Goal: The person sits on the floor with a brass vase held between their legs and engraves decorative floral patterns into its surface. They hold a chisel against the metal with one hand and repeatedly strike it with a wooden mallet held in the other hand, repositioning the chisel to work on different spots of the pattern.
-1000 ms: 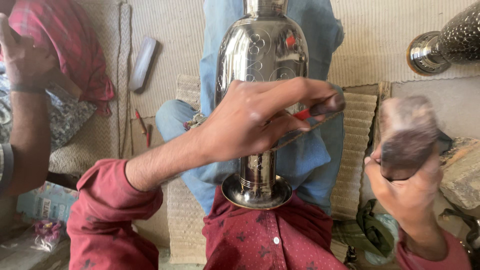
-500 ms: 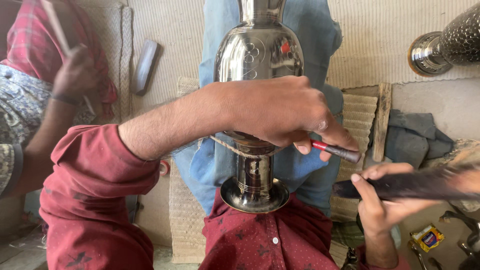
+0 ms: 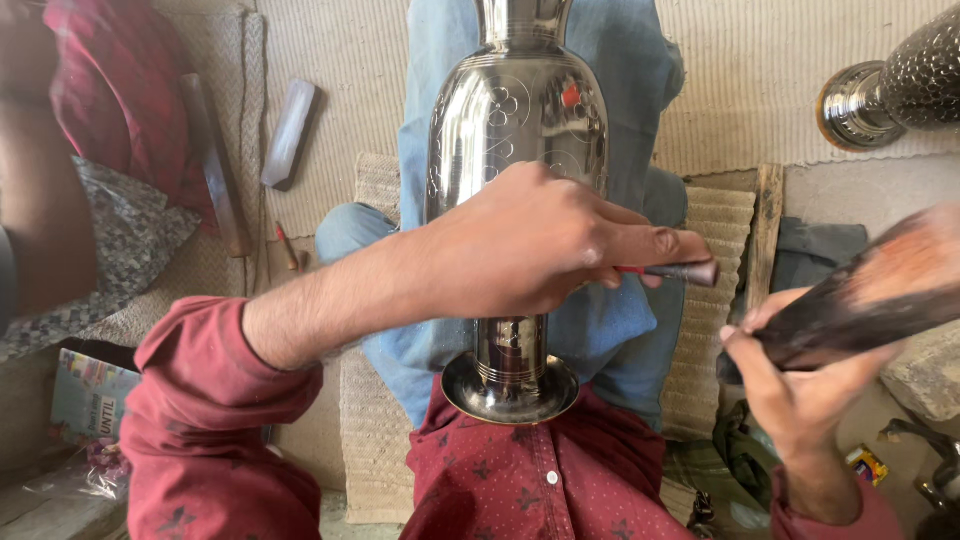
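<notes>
In the head view, one polished metal vase (image 3: 515,130) lies along the person's lap, its long axis running from the foot at the belly away toward the knees, and the left hand (image 3: 545,245) rests on its body, closed around one thin red-handled chisel (image 3: 672,271) that points to the right. The right hand (image 3: 800,375), apart to the right of the chisel, grips one dark wooden mallet (image 3: 880,285). A second metal vase (image 3: 895,85) lies at the upper right.
</notes>
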Tool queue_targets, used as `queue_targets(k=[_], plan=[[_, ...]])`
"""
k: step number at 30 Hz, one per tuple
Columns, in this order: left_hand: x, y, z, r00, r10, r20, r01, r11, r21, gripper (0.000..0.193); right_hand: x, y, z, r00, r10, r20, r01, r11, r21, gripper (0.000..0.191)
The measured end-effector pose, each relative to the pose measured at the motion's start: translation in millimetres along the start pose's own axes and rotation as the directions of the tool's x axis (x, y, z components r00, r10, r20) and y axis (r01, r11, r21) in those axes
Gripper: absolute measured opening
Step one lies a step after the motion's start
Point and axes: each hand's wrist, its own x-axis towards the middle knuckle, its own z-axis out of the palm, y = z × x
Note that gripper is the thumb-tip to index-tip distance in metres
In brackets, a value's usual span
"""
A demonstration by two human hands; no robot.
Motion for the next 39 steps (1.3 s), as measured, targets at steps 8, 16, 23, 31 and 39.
queue_targets(k=[8, 16, 23, 31, 39], plan=[[-24, 19, 11, 0.965, -0.161, -0.208, 0.168, 0.986, 0.017, 0.048, 31, -19, -39, 0.965, 0.25, 0.079, -0.249, 0.968, -0.023, 0.042], [-37, 22, 24, 0.926, -0.202, -0.319, 0.233, 0.971, 0.061, 0.053, 50, -35, -62, 0.915, 0.349, 0.205, -0.272, 0.905, -0.325, 0.014], [-45, 25, 32, 0.889, -0.182, -0.419, 0.239, 0.967, 0.087, 0.051, 74, -44, -66, 0.865, 0.406, 0.296, -0.319, 0.899, -0.301, 0.02], [-52, 32, 39, 0.836, -0.201, -0.51, 0.29, 0.952, 0.101, 0.049, 107, -64, -68, 0.874, 0.115, 0.473, 0.068, 0.933, -0.354, 0.07], [-64, 28, 63, 0.665, -0.188, -0.723, 0.246, 0.969, -0.026, 0.051, 133, -91, -72, 0.731, -0.196, 0.653, 0.442, 0.866, -0.234, 0.084]])
